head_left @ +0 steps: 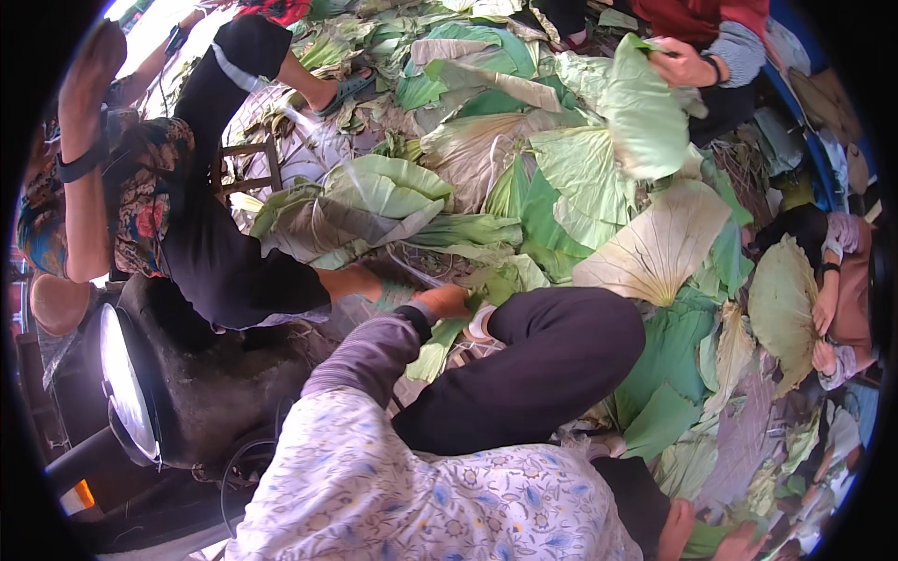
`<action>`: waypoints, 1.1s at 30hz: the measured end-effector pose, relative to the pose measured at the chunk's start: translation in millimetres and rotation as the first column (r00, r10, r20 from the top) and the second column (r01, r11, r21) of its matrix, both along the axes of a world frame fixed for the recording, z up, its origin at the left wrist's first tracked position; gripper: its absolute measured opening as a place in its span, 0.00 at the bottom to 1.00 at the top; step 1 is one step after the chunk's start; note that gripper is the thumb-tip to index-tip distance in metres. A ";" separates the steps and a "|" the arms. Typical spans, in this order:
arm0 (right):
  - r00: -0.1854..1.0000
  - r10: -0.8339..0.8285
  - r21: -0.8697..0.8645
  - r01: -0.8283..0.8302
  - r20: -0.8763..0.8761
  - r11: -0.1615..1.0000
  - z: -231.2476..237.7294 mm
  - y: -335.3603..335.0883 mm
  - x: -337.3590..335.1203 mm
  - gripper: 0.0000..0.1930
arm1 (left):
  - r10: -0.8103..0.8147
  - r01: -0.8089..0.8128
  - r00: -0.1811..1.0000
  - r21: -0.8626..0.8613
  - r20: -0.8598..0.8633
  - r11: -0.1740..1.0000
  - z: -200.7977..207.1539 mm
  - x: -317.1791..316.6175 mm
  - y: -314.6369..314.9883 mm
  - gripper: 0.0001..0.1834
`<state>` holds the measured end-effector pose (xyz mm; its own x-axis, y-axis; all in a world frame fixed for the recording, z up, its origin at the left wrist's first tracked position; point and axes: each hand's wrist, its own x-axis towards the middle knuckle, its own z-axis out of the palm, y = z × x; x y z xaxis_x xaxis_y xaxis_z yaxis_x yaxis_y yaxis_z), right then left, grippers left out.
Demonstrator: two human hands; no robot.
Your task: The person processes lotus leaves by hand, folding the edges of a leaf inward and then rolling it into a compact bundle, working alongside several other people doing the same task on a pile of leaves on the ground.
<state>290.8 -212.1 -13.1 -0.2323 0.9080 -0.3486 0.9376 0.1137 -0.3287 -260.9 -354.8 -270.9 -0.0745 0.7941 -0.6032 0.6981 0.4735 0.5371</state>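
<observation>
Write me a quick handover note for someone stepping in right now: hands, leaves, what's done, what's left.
Left hand: down on a green leaf beside the raised knee; grip unclear.
Right hand: at the lower right edge by a folded leaf, mostly cut off.
Leaf pile: big round leaves lie loose over the ground ahead; other people around it also handle leaves.
Done: no finished stack visible.
Left: apparently almost the whole pile.

Matt, veined lotus leaves point(655, 248)
</observation>
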 end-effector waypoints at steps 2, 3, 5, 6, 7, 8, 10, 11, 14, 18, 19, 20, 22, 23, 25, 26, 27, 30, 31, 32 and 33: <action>0.989 0.143 0.271 -0.145 0.026 0.952 -8.9 -3.7 6.3 0.05 | 0.225 -0.187 0.944 -0.168 0.242 0.968 -12.2 13.0 16.0 0.24; 0.987 0.155 0.271 -0.158 0.034 0.950 -6.5 3.1 4.6 0.05 | 0.467 -0.472 0.774 -0.101 0.429 0.876 -36.7 13.8 16.6 0.30; 0.956 -0.034 0.114 0.001 0.293 0.993 0.4 2.2 -17.3 0.17 | 0.676 -0.677 0.523 -0.228 0.519 0.700 -63.5 -3.3 17.7 0.30; 0.953 -0.028 0.111 -0.006 0.301 0.994 -3.6 5.4 -22.7 0.17 | 0.797 -0.796 0.224 -0.367 0.561 0.482 -77.3 -11.6 20.4 0.30; 0.952 -0.074 0.082 0.052 0.296 0.995 -7.1 9.9 -27.7 0.17 | 0.842 -0.851 0.108 -0.389 0.529 0.353 -93.0 -19.2 23.5 0.25; 0.948 -0.123 0.054 0.112 0.293 0.992 -10.8 14.3 -32.4 0.17 | 0.843 -0.848 0.101 -0.397 0.528 0.350 -109.6 -28.4 26.5 0.25; 0.940 -0.129 0.116 0.097 0.314 0.988 -0.8 17.4 -35.9 0.16 | 0.793 -0.841 -0.367 -0.539 0.487 -0.059 -144.6 -34.5 58.3 0.22; 0.941 -0.112 0.135 0.072 0.318 0.988 -1.3 21.9 -37.6 0.16 | 0.775 -0.829 -0.396 -0.554 0.493 -0.071 -162.9 -40.4 65.7 0.21; 0.997 -0.057 0.161 0.047 0.059 0.986 -49.5 42.9 -18.0 0.05 | 0.783 -0.955 -0.214 -0.295 0.584 -0.041 -249.8 -88.0 25.3 0.16; 0.990 -0.083 0.154 0.064 0.116 0.986 -47.2 52.2 -21.1 0.06 | 0.094 -0.521 -0.847 -0.779 0.524 -0.350 -280.9 -94.3 49.4 0.11; 0.997 -0.035 0.171 0.022 0.075 0.985 -55.2 56.1 -25.5 0.05 | 0.033 -0.485 -0.860 -0.797 0.509 -0.360 -281.5 -112.4 35.2 0.10; 0.997 -0.027 0.168 0.015 0.068 0.986 -50.5 56.4 -46.0 0.05 | 0.028 -0.488 -0.857 -0.792 0.515 -0.366 -277.8 -112.0 34.5 0.10; 0.977 -0.023 0.017 0.020 0.211 1.000 -34.2 59.2 -84.2 0.13 | 0.125 -0.308 -0.950 -0.788 0.287 -0.532 -261.9 -110.2 37.7 0.08; 0.972 -0.035 0.046 0.025 0.231 0.999 -27.4 59.2 -79.9 0.13 | 0.138 -0.253 -0.967 -0.806 0.212 -0.535 -244.6 -96.5 58.1 0.10; 0.967 -0.029 0.043 0.019 0.255 0.999 -23.7 54.1 -65.5 0.11 | 0.156 -0.255 -0.967 -0.816 0.203 -0.518 -198.9 -92.4 70.9 0.09; 0.971 0.004 0.020 -0.009 0.238 1.000 -28.2 54.5 -63.7 0.11 | 0.158 -0.351 -0.936 -0.819 0.313 -0.453 -175.5 -97.4 69.7 0.07; 0.972 -0.015 0.031 0.008 0.235 0.999 -21.7 49.8 -59.3 0.11 | 0.153 -0.442 -0.897 -0.831 0.415 -0.338 -155.1 -89.5 91.9 0.05; 0.980 -0.037 0.021 0.034 0.197 0.999 -16.2 47.8 -55.2 0.11 | 0.152 -0.686 -0.718 -0.727 0.679 0.010 -68.1 -61.4 153.1 0.09; 0.982 -0.055 0.033 0.050 0.180 0.998 -15.5 46.8 -56.3 0.11 | 0.141 -0.782 -0.589 -0.605 0.796 0.148 -39.9 -54.2 172.5 0.11; 0.984 -0.070 0.043 0.064 0.165 0.997 -15.3 48.0 -58.5 0.11 | 0.110 -0.844 -0.447 -0.459 0.888 0.277 -11.7 -44.1 188.1 0.13; 0.974 -0.031 0.018 0.028 0.226 0.999 -17.0 45.4 -69.2 0.12 | 0.120 -0.867 -0.358 -0.378 0.926 0.325 -2.3 -40.3 193.3 0.13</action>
<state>221.5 -166.7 -30.1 -0.1222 0.9185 -0.3761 0.9904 0.0881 -0.1066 -301.1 -161.6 -273.2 -0.4527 0.8150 -0.3617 -0.8467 -0.2657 0.4609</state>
